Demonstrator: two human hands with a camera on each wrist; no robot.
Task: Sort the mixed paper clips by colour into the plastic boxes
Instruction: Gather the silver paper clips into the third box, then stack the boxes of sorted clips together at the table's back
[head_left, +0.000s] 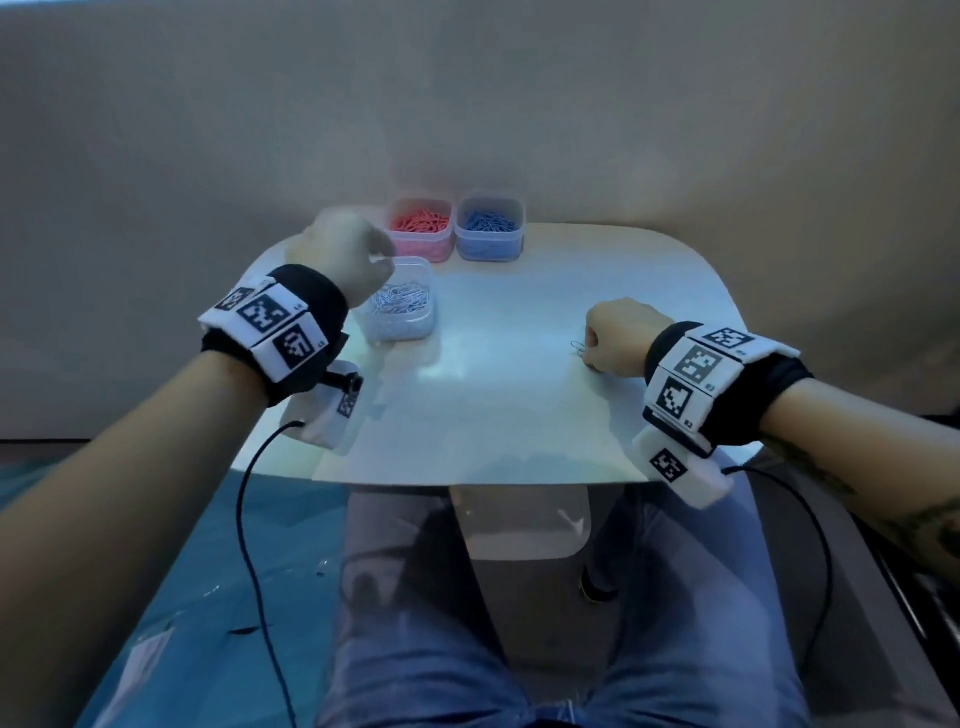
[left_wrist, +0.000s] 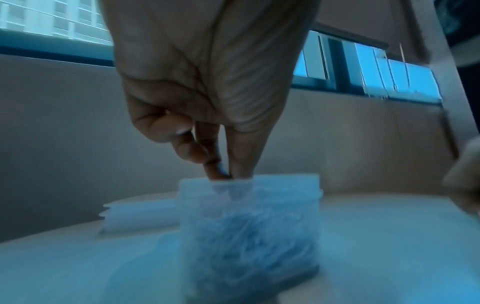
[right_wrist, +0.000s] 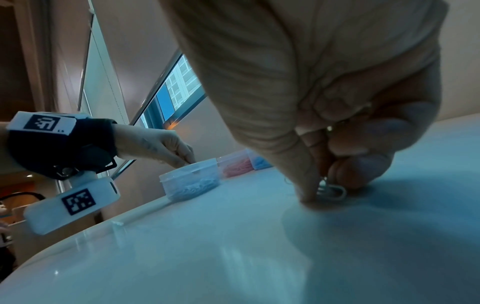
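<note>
Paper clips, white ones, fill the clear box (head_left: 402, 306) at the table's (head_left: 493, 405) left, where the left hand (head_left: 343, 254) dips pinched fingertips (left_wrist: 221, 170) inside; whether they hold a clip is unclear. Pink box (head_left: 420, 228) and blue box (head_left: 489, 226) stand behind. The right hand (head_left: 618, 335) pinches a white clip (right_wrist: 333, 192) on the table.

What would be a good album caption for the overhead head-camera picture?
Left hand dips into the box of white clips while the right hand pinches a last paper clip on the table.

Motion blur smears the clear box (left_wrist: 249, 232) and the left hand's fingertips (left_wrist: 241, 168) dipped into it, hiding whether they pinch a clip.
</note>
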